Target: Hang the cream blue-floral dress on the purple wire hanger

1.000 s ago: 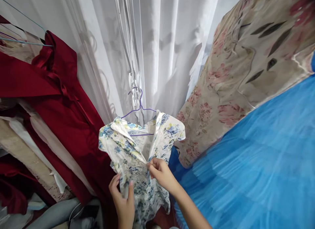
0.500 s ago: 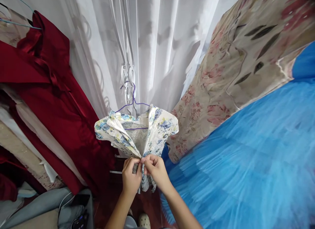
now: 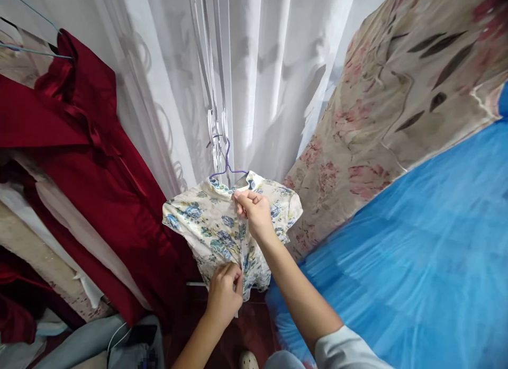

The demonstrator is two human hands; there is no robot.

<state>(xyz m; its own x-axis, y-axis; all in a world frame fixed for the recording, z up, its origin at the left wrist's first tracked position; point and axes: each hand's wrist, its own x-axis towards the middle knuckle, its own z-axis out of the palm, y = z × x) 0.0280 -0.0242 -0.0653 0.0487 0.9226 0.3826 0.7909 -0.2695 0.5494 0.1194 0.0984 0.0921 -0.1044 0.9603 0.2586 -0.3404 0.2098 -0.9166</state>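
A small white dress with blue flowers (image 3: 206, 226) hangs on a purple wire hanger (image 3: 227, 165) in front of a white curtain. My right hand (image 3: 254, 213) pinches the cloth near the collar, fingers closed on it. My left hand (image 3: 224, 295) grips the front edge of the same dress lower down, near the hem. The two front halves now lie closed over each other.
Red satin garments (image 3: 79, 146) hang at the left on wire hangers. A beige flowered cloth (image 3: 397, 93) and a blue tulle skirt (image 3: 416, 252) fill the right side. White sheer curtain (image 3: 257, 67) hangs behind. Grey cloth and a cable (image 3: 107, 342) lie at the lower left.
The dress front, open before, is now closed. My right hand rose from mid-front to the collar; my left hand dropped to the lower edge.
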